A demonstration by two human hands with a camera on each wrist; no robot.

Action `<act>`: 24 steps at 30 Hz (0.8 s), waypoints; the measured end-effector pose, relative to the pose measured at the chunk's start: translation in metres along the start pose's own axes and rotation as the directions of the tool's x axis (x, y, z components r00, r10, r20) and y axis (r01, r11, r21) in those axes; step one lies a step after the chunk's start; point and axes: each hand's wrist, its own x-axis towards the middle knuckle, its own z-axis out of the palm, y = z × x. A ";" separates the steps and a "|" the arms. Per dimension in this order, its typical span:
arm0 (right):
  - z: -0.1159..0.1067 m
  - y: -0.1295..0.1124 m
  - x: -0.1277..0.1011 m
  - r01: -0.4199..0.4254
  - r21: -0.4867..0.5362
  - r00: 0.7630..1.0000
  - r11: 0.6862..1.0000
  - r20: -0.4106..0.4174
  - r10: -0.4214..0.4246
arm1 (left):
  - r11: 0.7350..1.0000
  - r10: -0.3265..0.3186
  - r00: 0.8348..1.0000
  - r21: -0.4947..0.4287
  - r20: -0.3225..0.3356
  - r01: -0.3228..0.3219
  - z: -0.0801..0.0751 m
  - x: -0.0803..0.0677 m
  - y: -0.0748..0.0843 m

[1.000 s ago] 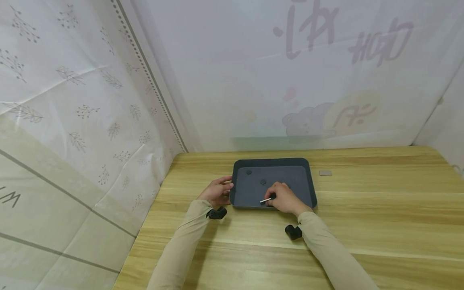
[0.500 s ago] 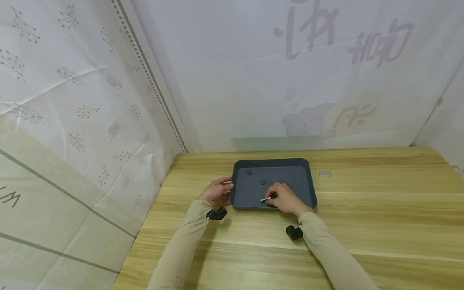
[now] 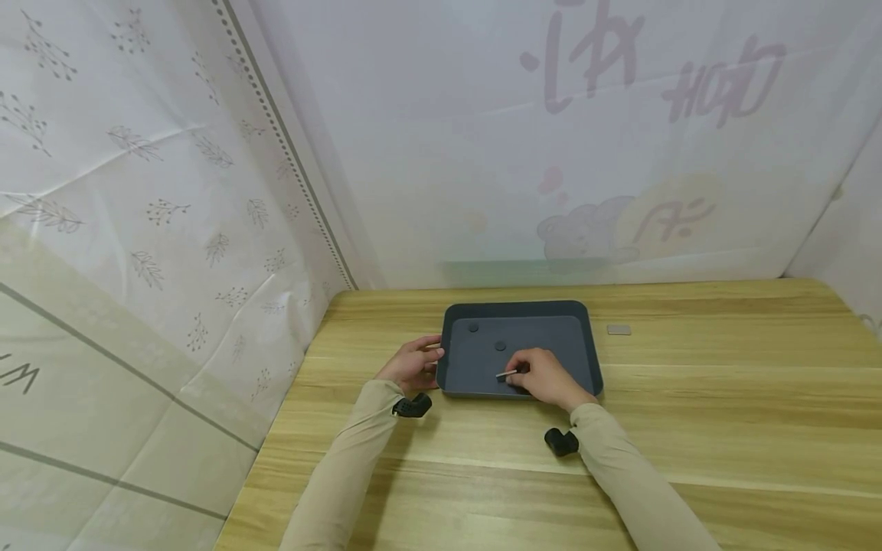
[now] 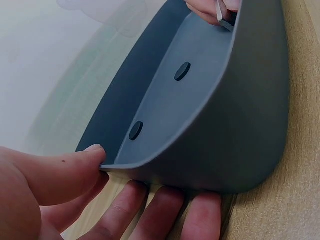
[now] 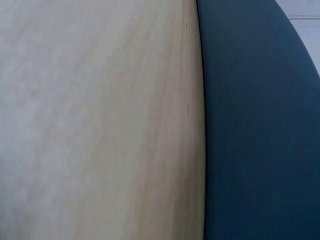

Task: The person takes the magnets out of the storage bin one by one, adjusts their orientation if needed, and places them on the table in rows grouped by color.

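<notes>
A dark grey rectangular tray (image 3: 468, 370) lies on the wooden table. At its left end my left hand (image 3: 413, 363) grips the wall; in the left wrist view the thumb bends over the rim and the fingers lie against the outside. Over the front part of the tray, my right hand (image 3: 540, 375) pinches a small flat dark piece with a pale edge (image 3: 506, 375), held slantwise. Two dark round discs sit on the tray floor, a left disc (image 3: 473, 327) and a middle disc (image 3: 500, 346). The right wrist view shows the tray's outer wall but no fingers.
To the right of the tray, a small grey rectangular plate (image 3: 619, 330) lies flat on the wooden table (image 3: 723, 428). A printed white cloth (image 3: 441, 153) hangs behind the table, and a patterned one (image 3: 172, 214) hangs along the left.
The right hand has shifted slightly rightward, and the piece it pinches has turned so its pale edge looks duller. The left hand and tray stay put.
</notes>
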 end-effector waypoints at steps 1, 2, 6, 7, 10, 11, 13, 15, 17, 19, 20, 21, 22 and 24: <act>0.000 0.000 0.000 -0.001 0.003 1.000 1.000 0.000 0.001 | 1.000 -0.001 1.000 -0.005 -0.007 0.001 0.001 0.000 0.000; 0.000 0.000 0.000 -0.001 0.005 1.000 1.000 -0.003 0.001 | 1.000 -0.004 1.000 -0.003 -0.012 0.004 0.001 0.000 0.000; 0.000 0.000 -0.001 0.003 0.023 1.000 1.000 -0.015 -0.002 | 1.000 -0.005 1.000 0.010 -0.028 0.006 0.002 -0.001 0.001; 0.000 0.000 -0.001 0.001 0.028 1.000 1.000 -0.017 -0.001 | 1.000 -0.004 1.000 0.012 -0.027 0.004 0.002 -0.001 0.001; 0.000 0.000 -0.001 -0.003 0.045 1.000 0.999 -0.023 0.004 | 1.000 -0.002 1.000 0.011 -0.021 0.002 0.002 -0.001 0.001; 0.000 0.001 -0.001 -0.005 0.050 1.000 0.999 -0.024 0.006 | 1.000 -0.001 1.000 0.008 -0.018 0.001 0.001 -0.001 0.001; 0.000 0.001 -0.001 -0.006 0.054 1.000 0.999 -0.028 0.007 | 1.000 -0.003 1.000 -0.005 -0.014 0.003 0.001 -0.001 0.001; 0.000 0.002 -0.001 -0.007 0.061 0.999 0.998 -0.032 0.009 | 1.000 -0.006 1.000 -0.009 -0.016 0.006 0.000 0.000 0.001; -0.001 0.002 -0.001 -0.007 0.062 0.999 0.998 -0.036 0.010 | 1.000 -0.005 1.000 -0.007 -0.015 0.005 0.000 0.000 0.001; -0.001 0.002 -0.001 -0.010 0.073 0.999 0.997 -0.038 0.013 | 1.000 -0.004 1.000 -0.003 -0.016 0.004 0.001 -0.001 0.001; -0.001 0.002 -0.001 -0.010 0.079 0.999 0.997 -0.040 0.013 | 1.000 -0.004 1.000 -0.002 -0.015 0.004 0.001 -0.001 0.001; -0.001 0.002 -0.001 -0.011 0.084 0.999 0.996 -0.042 0.014 | 1.000 -0.003 1.000 -0.004 -0.014 0.003 0.001 -0.001 0.001; -0.001 0.002 -0.002 -0.011 0.091 0.999 0.996 -0.044 0.015 | 1.000 -0.003 1.000 -0.005 -0.012 0.003 0.001 -0.001 0.001; -0.001 0.002 -0.002 -0.011 0.105 0.999 0.994 -0.050 0.017 | 1.000 -0.003 1.000 -0.005 -0.010 0.003 0.001 -0.001 0.001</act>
